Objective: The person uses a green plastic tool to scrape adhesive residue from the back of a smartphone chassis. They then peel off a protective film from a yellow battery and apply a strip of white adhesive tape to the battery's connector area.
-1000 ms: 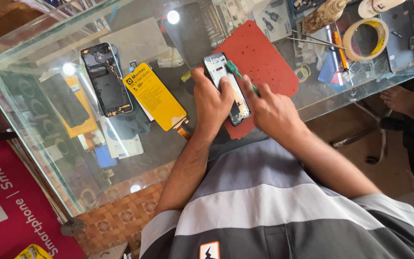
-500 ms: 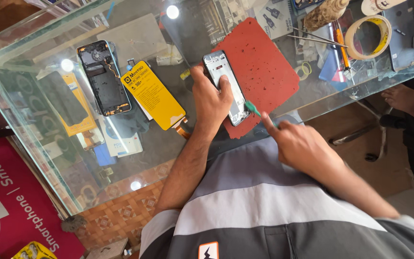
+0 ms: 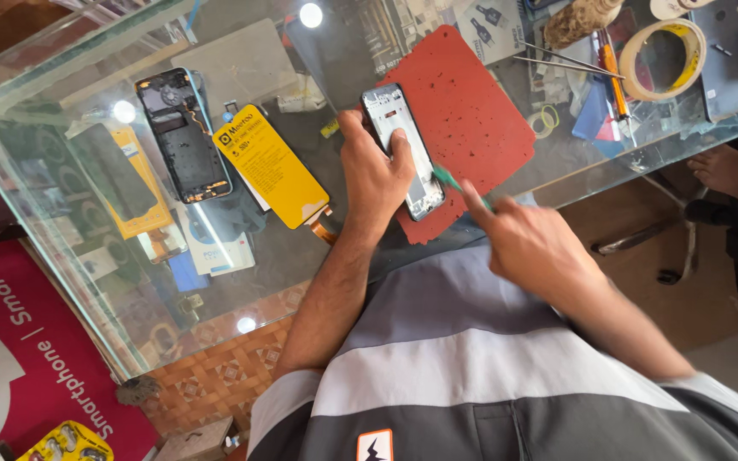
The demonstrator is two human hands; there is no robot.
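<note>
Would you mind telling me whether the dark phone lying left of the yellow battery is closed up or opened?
Opened: the dark phone lies with its back off, internal parts and cables exposed.

Phone frame (image 3: pixel 403 149) on mat (image 3: pixel 471 111), mat on bench (image 3: pixel 61 171). Left hand (image 3: pixel 375 175) over frame; right hand (image 3: pixel 531 248) just right of it, at bench edge. Opened phone (image 3: pixel 183 137) and battery (image 3: pixel 271 166) left of mat. Tape roll (image 3: pixel 662 60), tweezers (image 3: pixel 561 60) right of mat.

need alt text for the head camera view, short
Seen from above, a person's left hand presses a phone frame onto a red mat on a glass table, while the right hand holds a green tool beside it.
</note>
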